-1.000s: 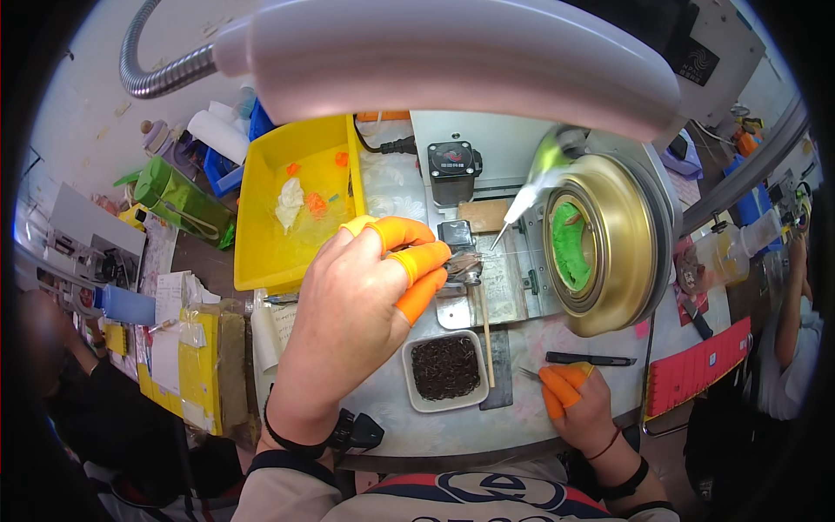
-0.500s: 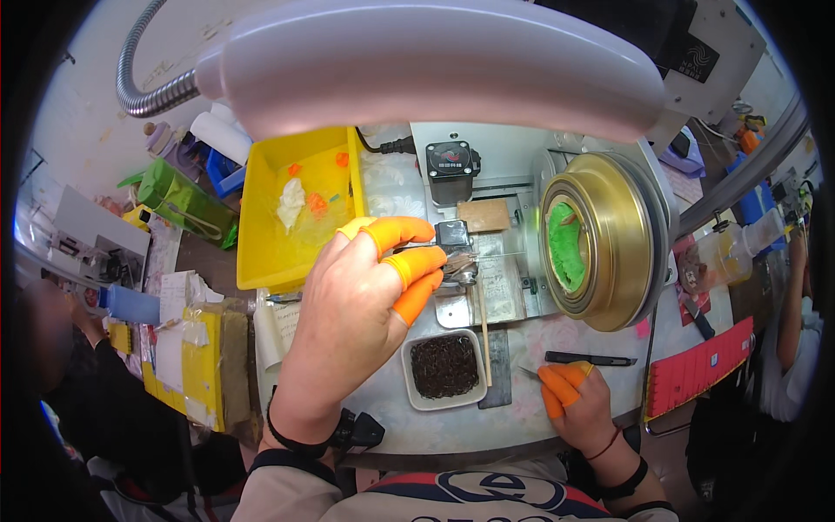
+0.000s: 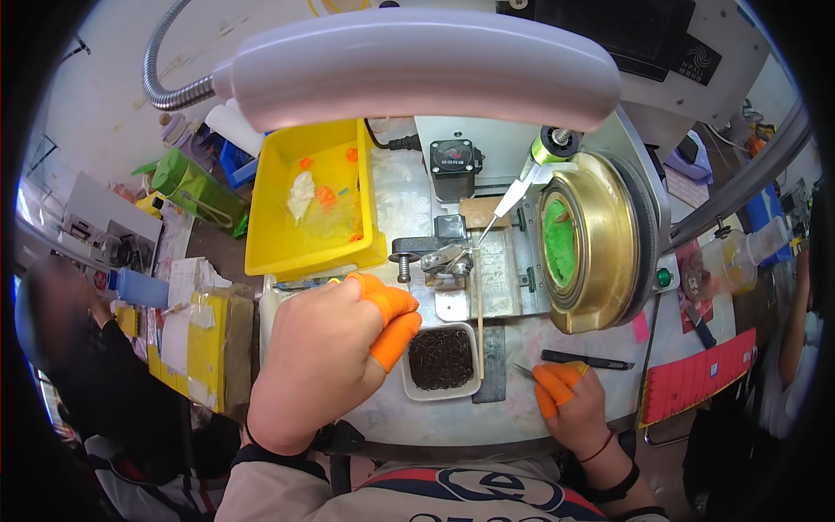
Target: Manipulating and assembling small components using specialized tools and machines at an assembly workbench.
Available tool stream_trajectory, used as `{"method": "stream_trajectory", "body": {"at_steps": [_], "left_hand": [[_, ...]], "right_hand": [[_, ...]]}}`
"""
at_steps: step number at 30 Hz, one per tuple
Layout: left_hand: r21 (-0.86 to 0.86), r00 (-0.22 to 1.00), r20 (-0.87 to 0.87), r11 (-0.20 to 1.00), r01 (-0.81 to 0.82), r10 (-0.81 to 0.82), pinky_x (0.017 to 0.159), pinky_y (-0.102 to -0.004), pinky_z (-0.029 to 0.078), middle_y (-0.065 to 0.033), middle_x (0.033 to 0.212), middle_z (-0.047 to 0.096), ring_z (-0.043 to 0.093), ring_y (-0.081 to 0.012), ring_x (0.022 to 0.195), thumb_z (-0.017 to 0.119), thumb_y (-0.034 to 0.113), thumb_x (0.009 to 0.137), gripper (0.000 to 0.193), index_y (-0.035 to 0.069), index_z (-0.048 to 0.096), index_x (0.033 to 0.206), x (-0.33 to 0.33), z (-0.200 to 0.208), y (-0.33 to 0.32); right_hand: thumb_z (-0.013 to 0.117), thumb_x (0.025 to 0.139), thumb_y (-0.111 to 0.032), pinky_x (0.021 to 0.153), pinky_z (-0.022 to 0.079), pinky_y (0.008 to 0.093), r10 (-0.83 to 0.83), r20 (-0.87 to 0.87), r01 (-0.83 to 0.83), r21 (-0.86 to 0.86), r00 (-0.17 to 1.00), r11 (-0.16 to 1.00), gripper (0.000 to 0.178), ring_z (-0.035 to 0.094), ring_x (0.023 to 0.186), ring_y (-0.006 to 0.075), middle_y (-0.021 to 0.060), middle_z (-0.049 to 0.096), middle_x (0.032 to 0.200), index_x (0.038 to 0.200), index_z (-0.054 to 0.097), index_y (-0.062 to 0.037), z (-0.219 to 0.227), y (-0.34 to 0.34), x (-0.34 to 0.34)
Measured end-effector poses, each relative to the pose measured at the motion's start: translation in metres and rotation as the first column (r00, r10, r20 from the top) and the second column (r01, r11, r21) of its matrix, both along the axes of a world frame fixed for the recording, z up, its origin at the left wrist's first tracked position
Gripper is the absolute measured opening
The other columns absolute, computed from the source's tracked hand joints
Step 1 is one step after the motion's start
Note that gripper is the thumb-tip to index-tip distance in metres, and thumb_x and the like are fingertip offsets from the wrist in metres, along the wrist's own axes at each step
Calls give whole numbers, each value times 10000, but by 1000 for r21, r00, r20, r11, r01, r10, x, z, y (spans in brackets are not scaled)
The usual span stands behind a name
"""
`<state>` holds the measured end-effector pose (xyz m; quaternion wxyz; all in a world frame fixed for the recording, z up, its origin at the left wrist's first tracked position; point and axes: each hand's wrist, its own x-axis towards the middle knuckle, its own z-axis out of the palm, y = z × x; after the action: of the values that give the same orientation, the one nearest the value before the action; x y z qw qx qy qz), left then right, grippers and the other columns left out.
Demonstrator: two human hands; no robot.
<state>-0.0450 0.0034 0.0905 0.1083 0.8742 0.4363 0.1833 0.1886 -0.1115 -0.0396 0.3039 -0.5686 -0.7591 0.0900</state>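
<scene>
My left hand (image 3: 335, 352), orange finger cots on its fingertips, hovers left of a small white dish (image 3: 405, 370). Its fingers are pinched together; whatever may be between them is hidden. Dark, thin, short pieces (image 3: 441, 358) fill the dish. Beyond it stands a small metal clamp (image 3: 448, 258) with a spring screw at its left. A white pointed tool (image 3: 513, 198) with a green band angles down to the clamp. On the table at right, my right hand (image 3: 570, 400), also in orange cots, is closed around a thin pointed metal tool (image 3: 524, 372).
A brass-coloured wheel (image 3: 600, 287) with a green centre stands right of the clamp. A black utility knife (image 3: 587, 359) lies above my right hand. A yellow bin (image 3: 376, 244) sits at left, under a white lamp (image 3: 426, 70). A wooden stick (image 3: 480, 339) lies beside the dish.
My left hand has drawn back from the clamp, toward me and left. The clamp's screw end is uncovered, and the white pointed tool has come into view above it. My right hand keeps its place.
</scene>
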Motion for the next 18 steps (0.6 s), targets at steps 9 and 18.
{"method": "stream_trajectory", "body": {"at_steps": [9, 18], "left_hand": [[-329, 646, 763, 881, 341, 35, 672, -240, 436, -100, 972, 578, 549, -117, 769, 548, 78, 803, 98, 3, 588, 852, 5, -7, 28], [-272, 345, 938, 667, 693, 24, 764, -258, 453, -85, 915, 595, 562, -124, 826, 504, 87, 846, 141, -22, 563, 913, 14, -25, 59]], "right_hand": [[626, 676, -53, 625, 433, 318, 15, -57, -16, -25, 998, 1000, 209, 531, 688, 244, 58, 577, 881, 881, 587, -54, -1, -5, 2], [638, 697, -105, 489, 444, 278, 311, -287, -318, 21, 906, 948, 223, 542, 539, 212, 35, 587, 837, 911, 582, -81, 42, 12, -29]]}}
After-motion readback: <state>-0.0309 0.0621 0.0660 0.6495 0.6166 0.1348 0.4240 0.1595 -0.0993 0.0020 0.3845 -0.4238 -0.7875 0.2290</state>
